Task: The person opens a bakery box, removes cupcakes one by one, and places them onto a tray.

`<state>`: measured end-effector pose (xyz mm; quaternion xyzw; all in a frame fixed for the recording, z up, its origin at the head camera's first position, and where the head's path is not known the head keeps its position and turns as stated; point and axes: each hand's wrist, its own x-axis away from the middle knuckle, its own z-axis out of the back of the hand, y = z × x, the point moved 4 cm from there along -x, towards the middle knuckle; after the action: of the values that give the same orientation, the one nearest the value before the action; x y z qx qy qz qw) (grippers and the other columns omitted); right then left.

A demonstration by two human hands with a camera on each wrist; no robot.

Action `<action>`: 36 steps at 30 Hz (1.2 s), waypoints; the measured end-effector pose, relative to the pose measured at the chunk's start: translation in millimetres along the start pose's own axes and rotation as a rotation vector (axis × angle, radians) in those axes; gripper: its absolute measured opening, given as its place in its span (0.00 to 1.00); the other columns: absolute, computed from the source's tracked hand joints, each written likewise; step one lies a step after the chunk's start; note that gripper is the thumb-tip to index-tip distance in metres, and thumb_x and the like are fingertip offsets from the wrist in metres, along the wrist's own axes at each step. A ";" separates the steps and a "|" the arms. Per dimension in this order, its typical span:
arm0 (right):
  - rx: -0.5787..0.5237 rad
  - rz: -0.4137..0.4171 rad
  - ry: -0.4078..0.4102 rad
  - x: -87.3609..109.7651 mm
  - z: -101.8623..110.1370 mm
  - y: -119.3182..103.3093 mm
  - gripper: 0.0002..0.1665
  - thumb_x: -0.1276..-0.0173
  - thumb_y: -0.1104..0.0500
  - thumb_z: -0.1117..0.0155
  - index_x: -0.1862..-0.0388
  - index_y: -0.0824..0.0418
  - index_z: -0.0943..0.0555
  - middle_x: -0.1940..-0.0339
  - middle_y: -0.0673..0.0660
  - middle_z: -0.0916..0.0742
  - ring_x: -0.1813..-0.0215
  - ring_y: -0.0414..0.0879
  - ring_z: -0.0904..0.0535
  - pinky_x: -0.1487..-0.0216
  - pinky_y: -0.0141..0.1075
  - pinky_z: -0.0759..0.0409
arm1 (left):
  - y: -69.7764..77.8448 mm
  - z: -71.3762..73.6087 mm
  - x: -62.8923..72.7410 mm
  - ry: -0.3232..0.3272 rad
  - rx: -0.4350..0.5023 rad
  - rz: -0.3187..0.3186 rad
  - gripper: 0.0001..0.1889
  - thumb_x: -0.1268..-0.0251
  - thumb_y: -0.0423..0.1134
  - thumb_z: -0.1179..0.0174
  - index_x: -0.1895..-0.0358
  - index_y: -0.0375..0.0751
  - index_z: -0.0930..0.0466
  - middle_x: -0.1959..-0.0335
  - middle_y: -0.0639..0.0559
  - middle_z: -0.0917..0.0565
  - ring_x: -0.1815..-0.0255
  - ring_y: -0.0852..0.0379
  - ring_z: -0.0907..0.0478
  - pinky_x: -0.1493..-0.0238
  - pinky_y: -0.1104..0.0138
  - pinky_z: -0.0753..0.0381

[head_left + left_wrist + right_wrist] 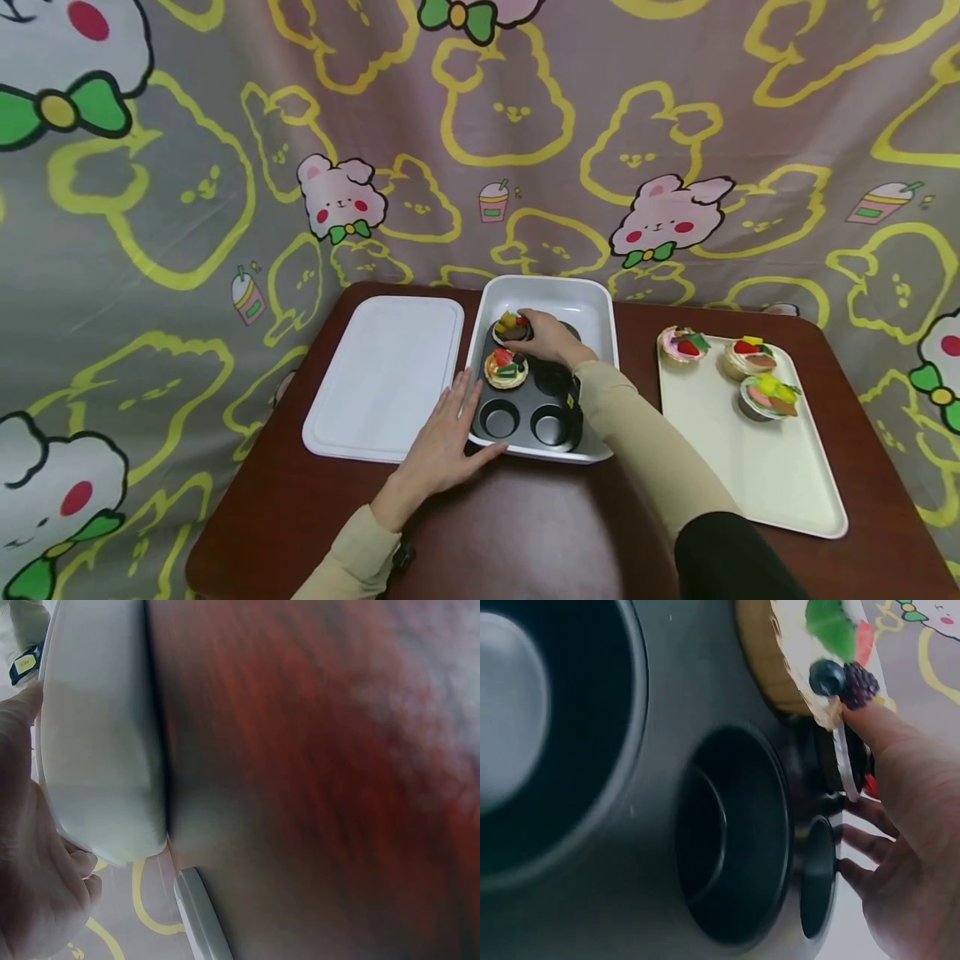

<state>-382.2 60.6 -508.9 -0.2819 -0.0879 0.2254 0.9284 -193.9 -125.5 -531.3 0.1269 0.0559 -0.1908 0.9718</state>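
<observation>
A dark muffin tin [525, 406] lies inside a white rectangular tub [551, 289]. My right hand [553, 340] pinches a fruit-topped tart [511, 330] at the tin's back-left cup; whether it is fully seated I cannot tell. Just in front, a second tart [506, 369] with strawberry and green fruit fills another cup. In the right wrist view, my thumb is on the far tart's edge, behind the nearer tart [776, 656]. Straight-fingered, my left hand [446, 439] rests against the tub's front-left rim. The left wrist view shows that hand [37, 862] beside the tub's outer wall [97, 742].
A white lid or tray [386, 375] lies left of the tub. To the right, a cream tray [750, 467] bears three decorated tarts: a pink one [681, 344], one with strawberry [748, 358] and one with yellow fruit [768, 396]. A patterned curtain [525, 125] hangs behind the brown table [525, 533].
</observation>
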 end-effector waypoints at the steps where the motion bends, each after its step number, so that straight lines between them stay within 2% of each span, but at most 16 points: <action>1: -0.003 0.001 0.006 -1.9 -1.6 -0.1 0.45 0.37 0.42 0.28 0.29 0.64 0.31 0.35 0.63 0.19 0.33 0.56 0.24 0.30 0.50 0.27 | -0.1 0.0 -0.3 -0.002 0.000 0.000 0.57 0.40 0.82 0.61 0.18 0.44 0.56 0.16 0.46 0.59 0.15 0.50 0.59 0.19 0.50 0.45; 5: -0.010 -0.013 0.029 -7.8 -5.3 0.1 0.37 0.39 0.43 0.26 0.38 0.60 0.24 0.44 0.58 0.15 0.40 0.52 0.20 0.35 0.47 0.23 | 0.4 1.1 -0.4 -0.016 0.002 0.010 0.57 0.40 0.82 0.62 0.18 0.43 0.56 0.16 0.47 0.60 0.15 0.52 0.60 0.18 0.51 0.47; 10: 0.005 -0.055 0.047 -10.8 -4.9 -0.2 0.33 0.42 0.44 0.24 0.43 0.60 0.22 0.47 0.58 0.14 0.43 0.52 0.19 0.37 0.47 0.22 | 1.4 2.8 -1.2 -0.019 0.002 0.016 0.57 0.40 0.82 0.62 0.19 0.43 0.55 0.16 0.46 0.60 0.15 0.52 0.60 0.18 0.51 0.47; 17: -0.014 -0.108 0.055 -6.9 -6.2 -3.9 0.37 0.43 0.43 0.23 0.41 0.60 0.22 0.45 0.58 0.14 0.41 0.53 0.19 0.35 0.48 0.23 | 0.6 2.3 0.0 -0.032 -0.017 0.022 0.57 0.41 0.83 0.63 0.18 0.44 0.56 0.16 0.47 0.60 0.15 0.52 0.60 0.18 0.52 0.48; 28: -0.008 -0.129 0.091 -6.0 -12.1 -1.0 0.36 0.45 0.43 0.22 0.42 0.60 0.21 0.45 0.59 0.14 0.42 0.54 0.18 0.37 0.49 0.22 | 2.0 2.6 1.8 -0.031 -0.014 0.023 0.57 0.41 0.83 0.62 0.18 0.44 0.55 0.16 0.47 0.59 0.15 0.52 0.58 0.18 0.52 0.47; 36: -0.024 -0.100 0.136 -3.4 -13.5 -1.0 0.34 0.45 0.45 0.21 0.45 0.61 0.20 0.48 0.59 0.13 0.45 0.55 0.18 0.39 0.49 0.21 | 2.5 4.8 3.2 -0.030 -0.014 0.018 0.57 0.41 0.82 0.62 0.19 0.42 0.55 0.16 0.45 0.58 0.15 0.51 0.58 0.18 0.52 0.47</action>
<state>-381.0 51.7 -519.6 -0.3029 -0.0412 0.1579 0.9389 -189.7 -125.7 -526.6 0.1179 0.0415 -0.1837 0.9750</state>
